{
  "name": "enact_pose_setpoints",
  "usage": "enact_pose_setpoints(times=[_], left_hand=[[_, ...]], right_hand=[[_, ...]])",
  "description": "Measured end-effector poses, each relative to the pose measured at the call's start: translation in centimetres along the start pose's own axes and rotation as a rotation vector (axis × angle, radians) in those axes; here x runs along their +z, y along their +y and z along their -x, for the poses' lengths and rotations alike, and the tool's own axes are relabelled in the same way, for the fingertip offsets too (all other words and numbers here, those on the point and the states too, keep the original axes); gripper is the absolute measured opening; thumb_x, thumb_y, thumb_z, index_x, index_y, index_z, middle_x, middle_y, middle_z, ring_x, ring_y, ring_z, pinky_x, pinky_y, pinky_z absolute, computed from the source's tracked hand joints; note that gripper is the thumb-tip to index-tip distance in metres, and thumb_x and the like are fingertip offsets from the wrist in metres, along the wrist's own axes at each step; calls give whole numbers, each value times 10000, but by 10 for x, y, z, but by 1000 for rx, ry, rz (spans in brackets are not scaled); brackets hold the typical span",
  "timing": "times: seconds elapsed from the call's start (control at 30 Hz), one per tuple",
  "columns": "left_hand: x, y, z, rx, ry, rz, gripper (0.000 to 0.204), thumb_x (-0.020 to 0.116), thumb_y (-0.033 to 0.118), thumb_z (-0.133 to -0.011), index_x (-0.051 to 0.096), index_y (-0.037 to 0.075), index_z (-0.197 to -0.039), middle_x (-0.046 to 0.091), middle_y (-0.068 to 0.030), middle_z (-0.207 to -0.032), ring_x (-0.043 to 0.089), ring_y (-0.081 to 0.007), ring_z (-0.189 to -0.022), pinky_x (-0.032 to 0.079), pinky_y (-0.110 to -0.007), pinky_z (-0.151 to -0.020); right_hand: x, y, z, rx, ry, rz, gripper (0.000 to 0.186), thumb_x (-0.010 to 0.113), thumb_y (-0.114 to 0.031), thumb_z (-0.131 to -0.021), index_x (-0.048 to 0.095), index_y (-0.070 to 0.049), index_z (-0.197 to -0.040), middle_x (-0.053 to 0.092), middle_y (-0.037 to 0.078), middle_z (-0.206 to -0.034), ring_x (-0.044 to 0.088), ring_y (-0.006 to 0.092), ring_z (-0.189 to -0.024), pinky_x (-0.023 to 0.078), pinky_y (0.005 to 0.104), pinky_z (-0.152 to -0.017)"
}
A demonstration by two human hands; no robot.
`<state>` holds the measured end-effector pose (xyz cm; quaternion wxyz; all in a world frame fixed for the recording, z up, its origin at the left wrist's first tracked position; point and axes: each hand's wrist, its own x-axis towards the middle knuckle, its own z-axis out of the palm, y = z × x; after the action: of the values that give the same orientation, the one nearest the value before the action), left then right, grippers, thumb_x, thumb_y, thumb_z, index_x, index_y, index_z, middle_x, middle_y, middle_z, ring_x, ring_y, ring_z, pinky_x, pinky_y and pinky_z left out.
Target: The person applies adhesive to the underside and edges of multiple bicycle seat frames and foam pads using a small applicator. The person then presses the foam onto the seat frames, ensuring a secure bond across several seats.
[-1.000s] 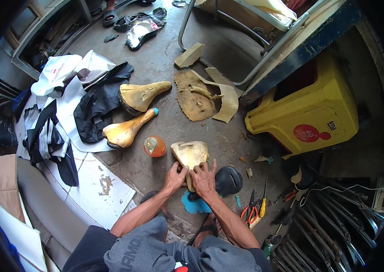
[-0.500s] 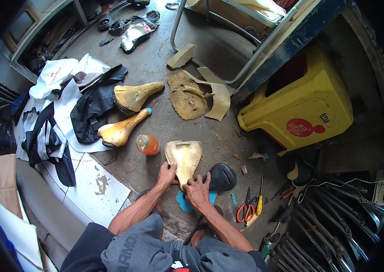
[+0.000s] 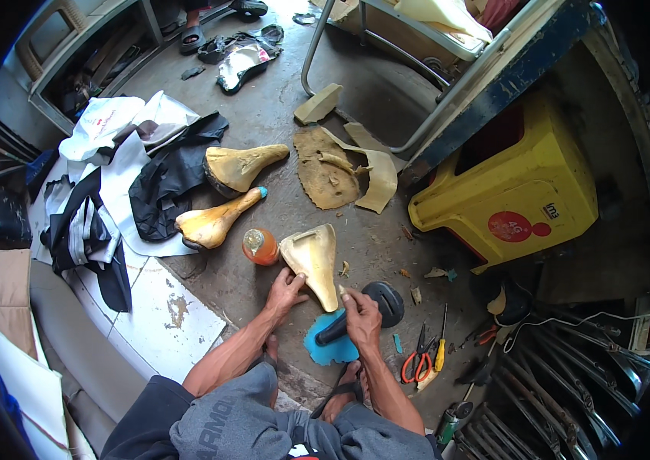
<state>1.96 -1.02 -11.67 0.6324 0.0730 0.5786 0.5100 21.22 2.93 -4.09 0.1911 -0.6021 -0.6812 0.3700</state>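
Evidently, the pale saddle-shaped pad (image 3: pixel 311 261) is steadied from its left edge by the left hand (image 3: pixel 286 292), whose thumb is laid on the rim; how far the other fingers are tucked beneath cannot be told. Just beside the pad's narrow tip, a small pale scrap (image 3: pixel 342 290) seems to be pinched between thumb and forefinger of the right hand (image 3: pixel 362 313), the remaining fingers being curled in. With one side braced like this, the tip is presumably left free for close finger work.

The pad is held low in front of the person, near the orange jar (image 3: pixel 260 248). Its broad end is turned away and slightly left, its nose toward the person and slightly right; the long axis is thus slanted, with the recessed face turned up. Nearby, the black saddle (image 3: pixel 383 303) is laid with its nose over a blue sheet (image 3: pixel 330 351).
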Motion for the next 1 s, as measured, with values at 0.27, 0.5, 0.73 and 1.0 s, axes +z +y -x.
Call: enact_pose_setpoints(times=[0.27, 0.5, 0.73, 1.0], left_hand=[[-41, 2, 24, 742, 813, -908, 877, 807, 248, -828, 263, -53, -1446, 603, -212, -1137, 618, -350, -1047, 537, -433, -884], [-40, 88, -10, 949, 304, -807, 529, 831, 175, -694, 559, 21, -1121, 621, -181, -984, 621, -415, -931, 511, -458, -822], [-11, 96, 29, 981, 326, -1188, 254, 745, 183, -721, 582, 81, -885, 587, -102, -886, 584, -326, -875, 430, -451, -754], [-7, 87, 37, 940, 285, -1226, 210, 720, 156, -714, 597, 92, -872, 584, -86, -872, 588, -312, -887, 425, -445, -760]], right_hand=[[-15, -24, -10, 250, -109, -407, 349, 635, -274, -1008, 692, -5, -1223, 692, 26, -932, 600, 107, -837, 501, 278, -775], [-28, -84, -33, -15, -184, -392, 321, 628, -267, -1004, 701, -22, -1199, 711, 65, -954, 652, 136, -857, 511, 284, -791], [-45, -105, -31, -136, -6, -334, 282, 634, -233, -996, 707, -35, -1183, 690, 99, -937, 664, 182, -860, 509, 307, -782], [-38, -104, -30, -230, -5, -167, 245, 647, -208, -982, 722, -40, -1144, 665, 118, -876, 651, 204, -781, 506, 321, -727]])
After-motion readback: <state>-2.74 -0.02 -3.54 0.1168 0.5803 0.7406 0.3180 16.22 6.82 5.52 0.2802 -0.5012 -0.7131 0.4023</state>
